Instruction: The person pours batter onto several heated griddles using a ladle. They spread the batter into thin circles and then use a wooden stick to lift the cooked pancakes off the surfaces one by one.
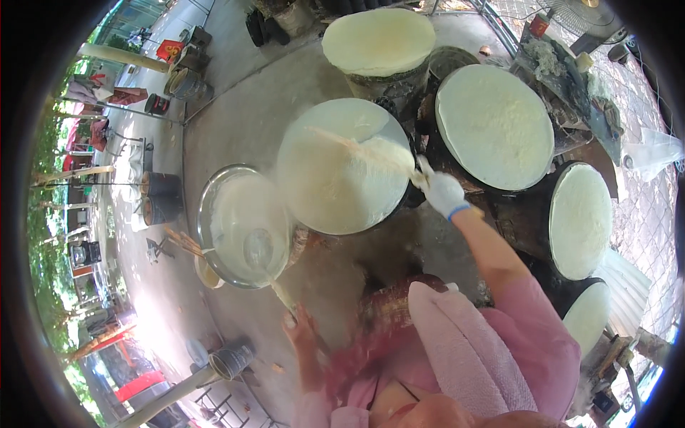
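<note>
My right hand (441, 193), in a white glove, grips the end of a long flat wooden spreader (356, 148). The spreader is blurred and lies across a round griddle (326, 198) coated with pale batter; a greyish patch shows near the griddle's upper right. My bare left hand (301, 323) holds the handle of a ladle (258, 249), whose bowl is in or just over the whitish batter in a large metal basin (200, 224). The basin stands at the left of the griddle.
Other round griddles bearing pale sheets stand at the top (379, 40), upper right (495, 128), right (580, 222) and lower right (588, 318). Wooden sticks (182, 241) lie beside the basin. A wire fence (637, 214) runs along the right; a fan (583, 16) stands at the top right.
</note>
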The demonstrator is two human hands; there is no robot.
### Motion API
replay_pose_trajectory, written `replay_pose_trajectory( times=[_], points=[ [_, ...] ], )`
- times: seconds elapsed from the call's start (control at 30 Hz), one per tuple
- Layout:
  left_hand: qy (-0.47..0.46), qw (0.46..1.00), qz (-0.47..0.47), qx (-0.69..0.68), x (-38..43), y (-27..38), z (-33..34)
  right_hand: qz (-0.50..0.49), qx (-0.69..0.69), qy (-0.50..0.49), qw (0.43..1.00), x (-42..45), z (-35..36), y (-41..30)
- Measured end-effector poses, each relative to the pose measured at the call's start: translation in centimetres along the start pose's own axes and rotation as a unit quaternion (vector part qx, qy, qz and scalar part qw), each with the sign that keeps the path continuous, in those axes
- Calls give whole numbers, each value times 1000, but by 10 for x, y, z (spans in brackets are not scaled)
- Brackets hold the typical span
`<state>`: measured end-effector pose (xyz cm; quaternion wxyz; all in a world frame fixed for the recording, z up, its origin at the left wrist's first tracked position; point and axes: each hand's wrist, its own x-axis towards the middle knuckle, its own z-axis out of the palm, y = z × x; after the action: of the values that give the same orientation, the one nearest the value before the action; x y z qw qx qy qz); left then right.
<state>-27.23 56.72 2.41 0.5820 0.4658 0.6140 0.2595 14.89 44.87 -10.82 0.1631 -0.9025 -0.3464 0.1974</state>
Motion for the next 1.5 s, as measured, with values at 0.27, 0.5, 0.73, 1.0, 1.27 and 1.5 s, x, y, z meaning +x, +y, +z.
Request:
replay_pose_trajectory(
  times=[0.27,0.5,0.73,1.0,1.27,1.5],
  points=[
    [15,999,17,44,-2,-14,2,-88,243,83,962,48,-33,-97],
    [-35,995,55,74,17,-23,20,197,618,22,761,-77,21,-24],
    [-184,980,39,60,52,51,109,197,604,-73,769,-84,-8,9],
    [-338,936,27,90,185,93,230,199,551,-93,805,-114,-9,-8],
    [-419,899,-118,52,176,65,219,274,664,-91,689,-137,53,-101],
    [-398,877,-253,-97,176,53,176,234,609,30,757,-135,82,-123]
  ],
)
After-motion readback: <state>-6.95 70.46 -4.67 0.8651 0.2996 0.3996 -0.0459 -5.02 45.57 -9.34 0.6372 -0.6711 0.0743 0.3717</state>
